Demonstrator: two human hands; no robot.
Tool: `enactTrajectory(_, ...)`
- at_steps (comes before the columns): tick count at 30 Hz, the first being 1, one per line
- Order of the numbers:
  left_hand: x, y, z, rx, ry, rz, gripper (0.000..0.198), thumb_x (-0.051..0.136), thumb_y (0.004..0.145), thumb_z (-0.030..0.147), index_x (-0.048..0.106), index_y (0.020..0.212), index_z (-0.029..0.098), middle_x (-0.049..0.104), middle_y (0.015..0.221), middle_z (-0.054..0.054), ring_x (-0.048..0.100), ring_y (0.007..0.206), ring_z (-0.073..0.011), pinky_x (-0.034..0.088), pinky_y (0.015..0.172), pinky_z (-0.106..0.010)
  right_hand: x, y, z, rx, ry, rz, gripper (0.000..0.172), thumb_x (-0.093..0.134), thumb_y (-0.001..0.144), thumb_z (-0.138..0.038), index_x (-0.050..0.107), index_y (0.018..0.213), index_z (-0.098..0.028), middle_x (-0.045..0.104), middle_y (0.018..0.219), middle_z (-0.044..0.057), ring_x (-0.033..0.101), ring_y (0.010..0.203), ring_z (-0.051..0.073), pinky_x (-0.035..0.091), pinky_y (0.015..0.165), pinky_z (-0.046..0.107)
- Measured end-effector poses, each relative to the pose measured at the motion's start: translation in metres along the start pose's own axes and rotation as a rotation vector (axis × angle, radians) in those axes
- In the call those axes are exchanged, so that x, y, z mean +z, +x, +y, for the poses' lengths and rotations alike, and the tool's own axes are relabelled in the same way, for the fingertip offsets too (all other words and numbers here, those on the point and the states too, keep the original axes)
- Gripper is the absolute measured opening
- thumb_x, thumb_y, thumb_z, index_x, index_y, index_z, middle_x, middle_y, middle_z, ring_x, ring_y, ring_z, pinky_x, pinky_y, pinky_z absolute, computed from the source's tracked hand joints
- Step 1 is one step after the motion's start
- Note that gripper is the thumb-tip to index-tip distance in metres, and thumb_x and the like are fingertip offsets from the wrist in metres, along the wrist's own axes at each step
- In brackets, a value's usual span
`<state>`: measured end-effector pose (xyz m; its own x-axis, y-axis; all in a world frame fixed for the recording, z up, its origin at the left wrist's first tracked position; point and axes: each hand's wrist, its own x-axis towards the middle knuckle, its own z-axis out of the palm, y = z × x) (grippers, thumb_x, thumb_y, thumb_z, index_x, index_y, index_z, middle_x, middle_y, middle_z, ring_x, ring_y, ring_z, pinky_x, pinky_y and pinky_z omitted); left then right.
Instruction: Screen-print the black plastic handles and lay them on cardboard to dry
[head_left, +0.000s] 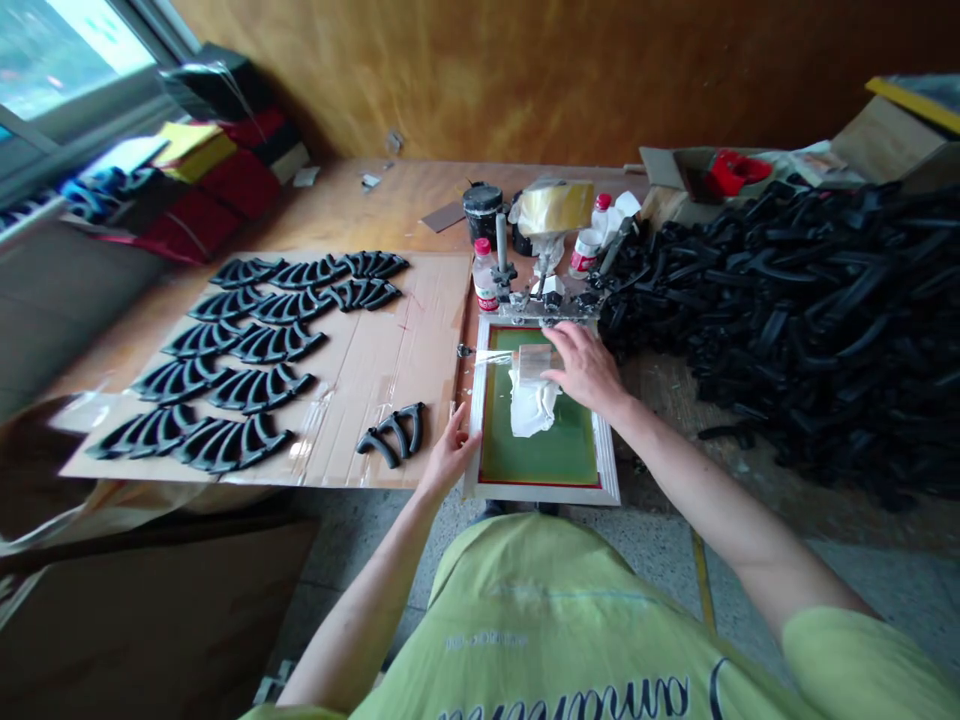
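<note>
A silver-framed printing screen [606, 470] with green mesh lies in front of me, hinged to a metal clamp [541, 298] at its far end. My right hand [585, 368] rests on the mesh, fingers curled over a clear block and a white rag [532, 408]. My left hand [450, 452] presses against the frame's left edge with fingers together and holds nothing I can see. One black curved plastic part [393, 434] lies on the cardboard just left of that hand.
A cardboard sheet [390, 340] holds rows of black curved parts [247, 340]. A big heap of the same black parts [795, 310] fills the right. Small bottles [484, 274], a dark jar [481, 208] and a wrapped tape roll [555, 208] stand behind the screen. Coloured boxes [217, 170] sit by the window.
</note>
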<state>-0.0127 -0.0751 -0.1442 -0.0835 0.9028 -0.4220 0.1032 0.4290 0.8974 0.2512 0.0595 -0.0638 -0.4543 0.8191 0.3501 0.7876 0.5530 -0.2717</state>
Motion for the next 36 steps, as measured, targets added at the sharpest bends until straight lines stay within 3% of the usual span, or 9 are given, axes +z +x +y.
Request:
enactTrajectory(5, -0.002, 0.003, -0.002, -0.03, 0.023, -0.031, 0.088, 0.066, 0.08, 0.054, 0.035, 0.154, 0.019, 0.051, 0.067, 0.006, 0.044, 0.052, -0.0081, 0.033, 0.047, -0.019, 0.021, -0.019, -0.029, -0.082, -0.061, -0.298, 0.006, 0.061, 0.089, -0.019, 0.067, 0.091, -0.018, 0.067, 0.085, 0.008, 0.057, 0.088, 0.023, 0.044, 0.076, 0.032)
enactTrajectory(9, 0.0, 0.003, -0.004, -0.053, -0.016, -0.027, 0.091, 0.068, 0.075, 0.058, 0.038, 0.152, 0.018, 0.056, 0.069, 0.004, 0.048, 0.053, -0.0089, 0.033, 0.047, -0.02, 0.008, -0.053, -0.022, -0.303, -0.021, -0.381, 0.022, 0.05, 0.087, -0.005, 0.069, 0.09, -0.016, 0.068, 0.087, 0.008, 0.058, 0.085, 0.021, 0.039, 0.071, 0.03)
enactTrajectory(13, 0.001, 0.002, -0.003, -0.042, -0.012, -0.013, 0.09, 0.069, 0.074, 0.058, 0.042, 0.149, 0.017, 0.058, 0.069, 0.004, 0.049, 0.054, -0.0097, 0.033, 0.048, -0.02, -0.004, -0.048, -0.016, -0.377, 0.042, -0.48, 0.015, 0.058, 0.082, -0.009, 0.069, 0.082, -0.02, 0.068, 0.08, 0.003, 0.058, 0.079, 0.018, 0.038, 0.067, 0.028)
enactTrajectory(18, 0.001, -0.002, 0.003, -0.025, -0.008, -0.006, 0.088, 0.068, 0.076, 0.055, 0.041, 0.149, 0.015, 0.056, 0.069, 0.004, 0.047, 0.054, -0.0091, 0.033, 0.047, -0.02, 0.013, -0.056, -0.025, -0.238, -0.004, -0.292, 0.027, 0.051, 0.085, -0.005, 0.07, 0.099, -0.018, 0.071, 0.1, 0.008, 0.061, 0.091, 0.02, 0.042, 0.072, 0.03)
enactTrajectory(22, 0.002, -0.005, 0.007, -0.025, -0.035, -0.003, 0.088, 0.069, 0.076, 0.055, 0.042, 0.149, 0.014, 0.057, 0.067, 0.004, 0.044, 0.05, -0.008, 0.031, 0.045, -0.02, 0.014, -0.076, -0.028, -0.31, 0.039, -0.335, 0.027, 0.052, 0.087, -0.006, 0.07, 0.103, -0.018, 0.072, 0.102, 0.008, 0.063, 0.09, 0.02, 0.045, 0.074, 0.03)
enactTrajectory(25, 0.0, -0.007, 0.014, -0.043, -0.055, -0.005, 0.092, 0.071, 0.073, 0.056, 0.041, 0.149, 0.013, 0.057, 0.065, 0.005, 0.045, 0.05, -0.0084, 0.031, 0.045, -0.02, 0.006, -0.057, -0.028, -0.238, 0.074, -0.319, 0.018, 0.061, 0.089, -0.018, 0.07, 0.104, -0.023, 0.073, 0.097, 0.003, 0.065, 0.09, 0.019, 0.047, 0.075, 0.029)
enactTrajectory(28, -0.005, -0.013, 0.027, -0.047, -0.091, -0.04, 0.099, 0.074, 0.07, 0.058, 0.036, 0.152, 0.015, 0.057, 0.063, 0.005, 0.046, 0.049, -0.0093, 0.032, 0.045, -0.02, -0.002, -0.018, -0.027, -0.098, 0.07, -0.188, 0.038, 0.069, 0.087, -0.027, 0.063, 0.125, -0.027, 0.073, 0.109, 0.004, 0.066, 0.096, 0.02, 0.05, 0.079, 0.03)
enactTrajectory(31, -0.011, -0.022, 0.051, 0.018, -0.108, -0.024, 0.086, 0.071, 0.074, 0.061, 0.048, 0.145, 0.018, 0.056, 0.06, 0.005, 0.045, 0.047, -0.0092, 0.032, 0.044, -0.021, -0.017, 0.011, -0.004, -0.005, -0.034, -0.039, 0.057, 0.07, 0.087, -0.03, 0.052, 0.141, -0.028, 0.073, 0.107, 0.004, 0.068, 0.089, 0.019, 0.052, 0.076, 0.029)
enactTrajectory(36, -0.009, -0.026, 0.113, 0.212, -0.268, 0.059, 0.056, 0.05, 0.087, 0.068, 0.072, 0.103, 0.019, 0.063, 0.068, -0.001, 0.055, 0.055, -0.0116, 0.041, 0.048, -0.022, -0.047, -0.006, 0.074, 0.03, -0.524, -0.029, 0.038, 0.035, 0.102, -0.017, 0.065, 0.121, -0.003, 0.075, 0.085, 0.01, 0.068, 0.071, 0.013, 0.052, 0.061, 0.021)
